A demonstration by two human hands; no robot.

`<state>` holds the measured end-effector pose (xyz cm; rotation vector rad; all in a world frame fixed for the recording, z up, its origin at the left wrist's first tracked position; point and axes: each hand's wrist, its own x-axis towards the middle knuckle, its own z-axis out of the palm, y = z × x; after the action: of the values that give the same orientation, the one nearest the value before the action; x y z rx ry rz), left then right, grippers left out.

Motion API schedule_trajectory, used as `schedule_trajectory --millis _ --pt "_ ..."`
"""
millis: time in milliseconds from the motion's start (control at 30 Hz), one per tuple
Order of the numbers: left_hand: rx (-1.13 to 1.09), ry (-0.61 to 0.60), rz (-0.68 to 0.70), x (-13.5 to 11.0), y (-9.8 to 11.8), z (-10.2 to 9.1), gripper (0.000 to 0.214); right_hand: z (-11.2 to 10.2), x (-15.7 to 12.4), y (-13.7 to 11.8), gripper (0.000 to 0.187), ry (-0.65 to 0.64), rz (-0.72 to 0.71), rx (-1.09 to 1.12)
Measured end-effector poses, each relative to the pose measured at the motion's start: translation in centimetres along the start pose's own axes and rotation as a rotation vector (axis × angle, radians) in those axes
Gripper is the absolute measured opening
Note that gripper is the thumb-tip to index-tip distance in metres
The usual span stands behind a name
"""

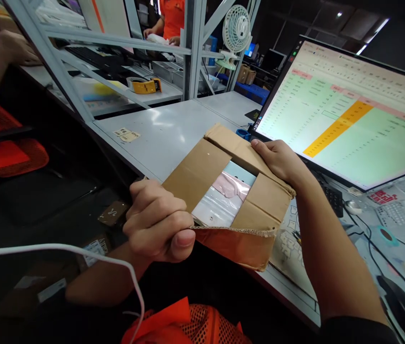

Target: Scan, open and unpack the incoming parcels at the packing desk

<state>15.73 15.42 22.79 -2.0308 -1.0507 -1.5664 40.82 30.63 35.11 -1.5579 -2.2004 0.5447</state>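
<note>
A small brown cardboard box (202, 173) sits at the near edge of the grey table (166, 136), its flaps partly folded over. Through the gap shows a clear plastic bag with something pink (228, 188) inside. My left hand (157, 222) is closed round the box's near left corner, thumb pressed on the front flap. My right hand (277, 157) grips the far right flap with curled fingers.
A large monitor (349, 110) showing a spreadsheet stands right of the box, with a keyboard (333, 198) under it. A yellow tape dispenser (145, 85) and a white fan (236, 31) stand behind a metal rack. Other people's arms appear at far left and at the back.
</note>
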Motion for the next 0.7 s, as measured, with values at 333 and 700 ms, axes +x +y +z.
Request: schedule_trajectory --millis 333,700 --pt "-0.029 -0.206 0.060 3.6 1.1 -2.3 0.049 0.0 -2.0 -1.3 0.066 0.019 -0.013 -0.028" --pt "-0.284 -0.452 0.068 4.0 0.0 -3.4 0.036 0.2 -2.8 -1.8 0.068 0.021 -0.040 -0.020"
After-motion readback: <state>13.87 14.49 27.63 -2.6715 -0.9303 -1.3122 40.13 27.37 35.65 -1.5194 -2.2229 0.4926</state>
